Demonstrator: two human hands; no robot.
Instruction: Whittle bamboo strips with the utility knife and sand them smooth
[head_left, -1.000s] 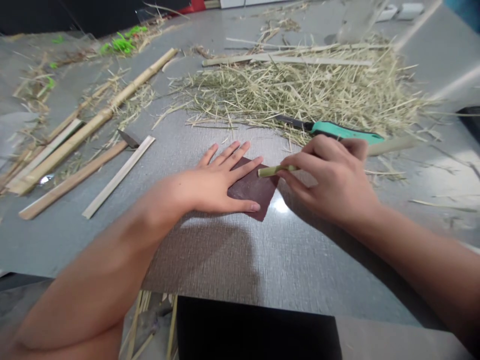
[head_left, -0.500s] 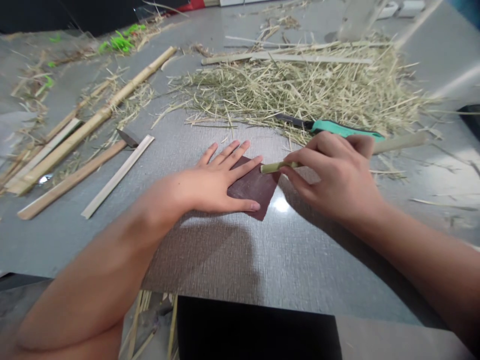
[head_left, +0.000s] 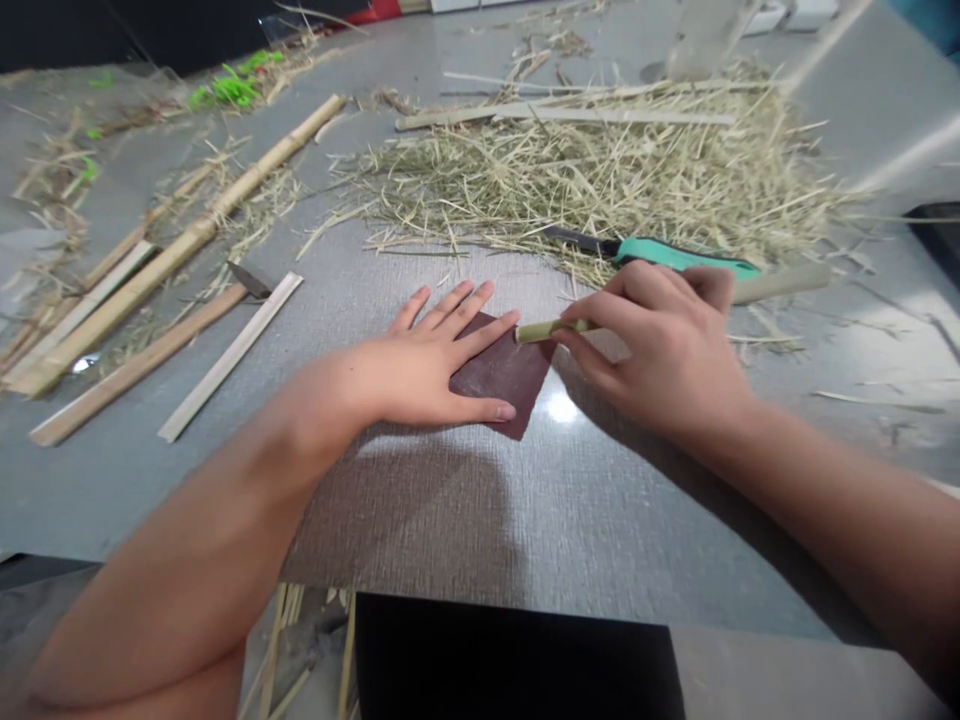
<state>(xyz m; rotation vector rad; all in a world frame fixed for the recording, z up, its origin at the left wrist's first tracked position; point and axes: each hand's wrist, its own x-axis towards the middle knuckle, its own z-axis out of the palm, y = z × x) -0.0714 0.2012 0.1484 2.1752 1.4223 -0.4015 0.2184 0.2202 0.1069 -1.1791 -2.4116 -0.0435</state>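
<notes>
My left hand [head_left: 431,370] lies flat with its fingers spread over a dark reddish-brown sheet [head_left: 517,375] that looks like sandpaper, holding it against the grey table [head_left: 435,540]. Between the thumb and fingers of my right hand [head_left: 652,345] is a thin green bamboo stick [head_left: 536,331]. Its near end points left and meets the upper right part of the sheet, by my left index fingertip. The stick's other end appears to run on behind my right hand, where a pale length shows. Just beyond that hand lies a knife with a green handle [head_left: 682,256].
Bamboo shavings [head_left: 600,180] are heaped beyond my hands, with split strips on top. To the left lie a bamboo pole [head_left: 202,230], a wooden-handled tool with a metal head [head_left: 150,360] and a pale strip [head_left: 232,355]. Bright green bits [head_left: 236,88] sit farther back.
The whole view has shifted slightly, so everything appears a little farther left. Both hands keep nearly the same pose, with the bamboo stick's end still on the sheet.
</notes>
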